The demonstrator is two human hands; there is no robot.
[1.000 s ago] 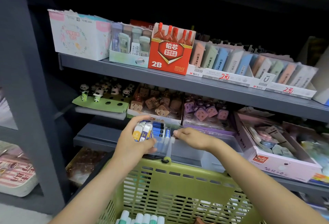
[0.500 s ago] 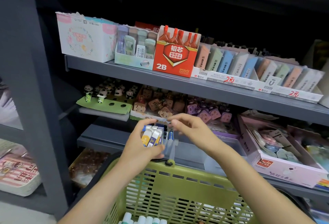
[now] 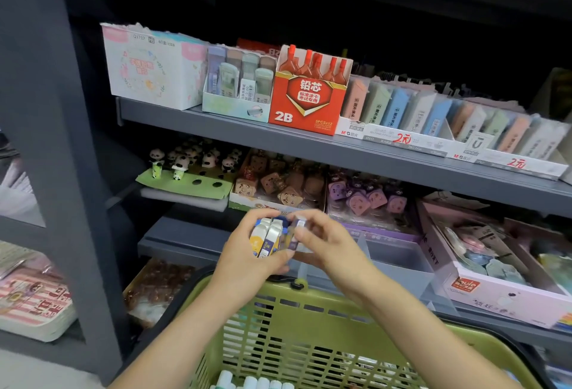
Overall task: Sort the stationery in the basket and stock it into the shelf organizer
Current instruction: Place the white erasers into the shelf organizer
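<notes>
In the head view, the left hand [image 3: 247,261] held a small bunch of correction tapes [image 3: 268,238] with its fingers curled around them, above the far rim of the green basket [image 3: 309,323] and in front of the clear shelf organizer [image 3: 399,257]. The right hand [image 3: 328,243] pinched one small piece [image 3: 295,232] at the right edge of that bunch between thumb and fingertips, so both hands touched the same bunch. More white-capped items [image 3: 253,382] lay in the basket at the bottom, and a red 2B lead box [image 3: 306,100] stood on the upper shelf [image 3: 309,148].
</notes>
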